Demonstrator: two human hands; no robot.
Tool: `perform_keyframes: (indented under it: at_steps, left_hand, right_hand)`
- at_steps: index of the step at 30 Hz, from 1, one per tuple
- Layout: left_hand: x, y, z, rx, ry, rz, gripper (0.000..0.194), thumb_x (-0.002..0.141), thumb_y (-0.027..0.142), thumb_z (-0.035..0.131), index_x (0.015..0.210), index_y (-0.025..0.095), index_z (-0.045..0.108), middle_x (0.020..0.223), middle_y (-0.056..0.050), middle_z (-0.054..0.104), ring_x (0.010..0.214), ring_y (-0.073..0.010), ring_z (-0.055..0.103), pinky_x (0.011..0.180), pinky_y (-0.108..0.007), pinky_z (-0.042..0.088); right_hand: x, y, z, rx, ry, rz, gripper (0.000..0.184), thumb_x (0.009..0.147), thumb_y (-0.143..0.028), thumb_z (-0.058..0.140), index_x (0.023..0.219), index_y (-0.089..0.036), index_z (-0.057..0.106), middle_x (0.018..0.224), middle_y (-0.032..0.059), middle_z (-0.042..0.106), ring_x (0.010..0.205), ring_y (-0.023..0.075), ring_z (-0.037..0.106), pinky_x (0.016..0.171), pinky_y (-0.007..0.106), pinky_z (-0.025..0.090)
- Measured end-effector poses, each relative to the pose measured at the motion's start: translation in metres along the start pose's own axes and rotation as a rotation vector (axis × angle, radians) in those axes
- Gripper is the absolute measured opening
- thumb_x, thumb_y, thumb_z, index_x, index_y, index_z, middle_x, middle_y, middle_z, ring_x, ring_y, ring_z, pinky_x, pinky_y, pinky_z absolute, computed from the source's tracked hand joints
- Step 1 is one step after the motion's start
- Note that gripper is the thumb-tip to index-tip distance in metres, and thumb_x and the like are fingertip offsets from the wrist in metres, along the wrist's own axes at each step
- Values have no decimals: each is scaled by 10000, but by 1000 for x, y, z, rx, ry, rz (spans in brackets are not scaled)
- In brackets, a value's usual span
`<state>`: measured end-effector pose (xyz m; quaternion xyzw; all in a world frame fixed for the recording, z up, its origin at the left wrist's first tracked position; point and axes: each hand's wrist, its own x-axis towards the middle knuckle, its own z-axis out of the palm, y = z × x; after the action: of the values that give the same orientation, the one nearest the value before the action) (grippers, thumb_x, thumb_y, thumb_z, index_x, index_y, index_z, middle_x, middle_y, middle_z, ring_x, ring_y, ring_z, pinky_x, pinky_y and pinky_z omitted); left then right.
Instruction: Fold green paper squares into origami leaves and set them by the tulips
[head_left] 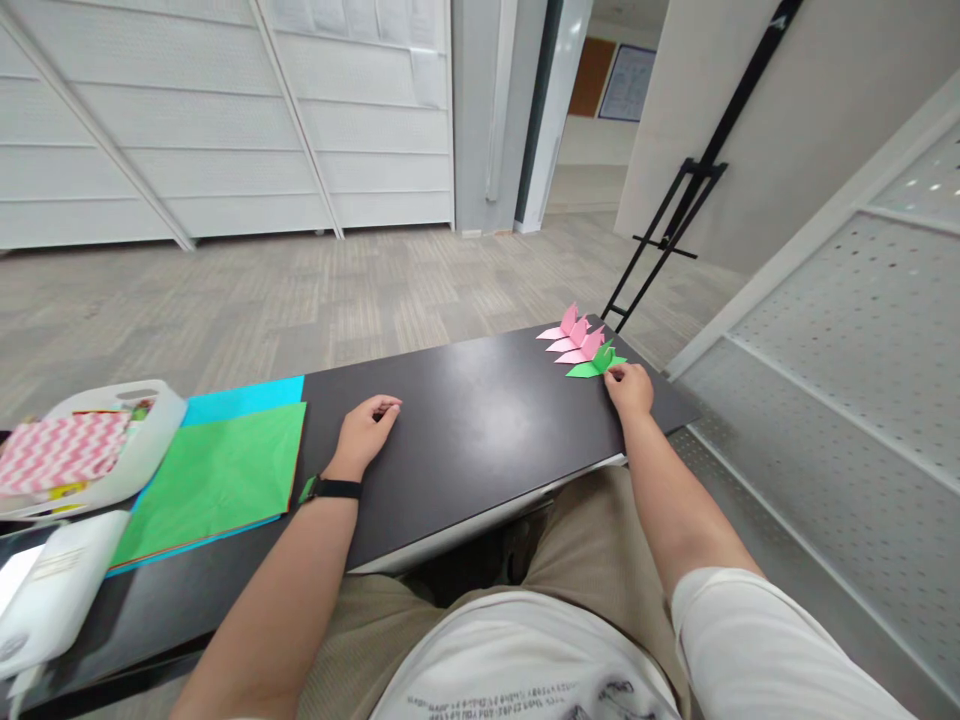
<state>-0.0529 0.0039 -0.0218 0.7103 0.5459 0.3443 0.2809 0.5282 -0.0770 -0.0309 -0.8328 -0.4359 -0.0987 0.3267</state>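
At the right end of the dark table, my right hand pinches the edge of a green folded paper crane. Three pink paper cranes stand in a row just beyond the green one, close together with their wings up. My left hand, a dark band on its wrist, rests on the tabletop left of centre. Its fingers are curled toward the thumb and no object shows in them. To its left lies a stack of coloured paper, with a green sheet over a blue sheet.
A white basket holding a pink zigzag-patterned item sits at the table's left. Nearer me is a white device with a cable. A black stand rises behind the right end, and a perforated panel borders the right side.
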Motion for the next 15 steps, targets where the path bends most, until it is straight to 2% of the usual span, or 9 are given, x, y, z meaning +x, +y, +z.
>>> perform_keyframes:
  at_steps: [2, 5, 7, 8, 9, 12, 15]
  left_hand:
    - [0, -1, 1, -5, 2, 7, 326, 893, 466, 602, 1041, 236, 779, 1028, -46, 809, 971, -241, 738, 968, -373, 568]
    - [0, -1, 2, -29, 7, 19, 294, 901, 439, 611, 1032, 236, 779, 1023, -42, 810, 968, -233, 742, 971, -370, 567]
    - [0, -2, 2, -37, 15, 20, 272, 909, 421, 617, 1025, 236, 781, 1014, -40, 810, 959, -229, 741, 964, -366, 569]
    - [0, -2, 3, -40, 14, 22, 262, 912, 413, 623, 1023, 236, 783, 1010, -38, 810, 954, -226, 739, 962, -363, 570]
    - [0, -2, 3, -45, 20, 24, 252, 916, 406, 627, 1016, 236, 784, 1006, -37, 809, 950, -223, 737, 963, -360, 571]
    - [-1, -2, 3, -70, 31, 47, 232, 940, 371, 623, 1033, 234, 786, 1021, -34, 810, 954, -212, 737, 953, -350, 573]
    - [-1, -3, 5, -96, 64, 47, 193, 941, 318, 644, 1025, 225, 791, 1002, -35, 812, 941, -201, 742, 963, -347, 580]
  right_hand:
    - [-3, 0, -6, 70, 109, 9, 220, 820, -317, 616, 913, -188, 768, 995, 135, 711, 913, 272, 616, 876, 402, 499]
    - [-10, -7, -18, 203, 342, 51, 221, 857, -329, 559, 883, -184, 724, 912, 122, 686, 891, 275, 617, 889, 422, 504]
    - [-17, -24, -25, 284, 424, 44, 220, 888, -356, 553, 876, -194, 701, 890, 102, 676, 851, 260, 610, 848, 406, 507]
    - [-22, -37, -27, 327, 423, -10, 226, 916, -370, 546, 885, -202, 694, 883, 88, 675, 839, 250, 609, 833, 394, 506]
    - [-28, -54, -29, 368, 378, -105, 230, 938, -384, 547, 881, -212, 689, 876, 76, 677, 834, 241, 613, 827, 382, 504]
    - [-45, -117, -32, 477, 125, -412, 259, 984, -418, 560, 847, -238, 686, 852, 56, 697, 822, 226, 637, 832, 369, 508]
    - [-59, -184, -25, 576, -83, -561, 272, 999, -426, 566, 840, -242, 688, 858, 59, 719, 806, 223, 654, 803, 368, 513]
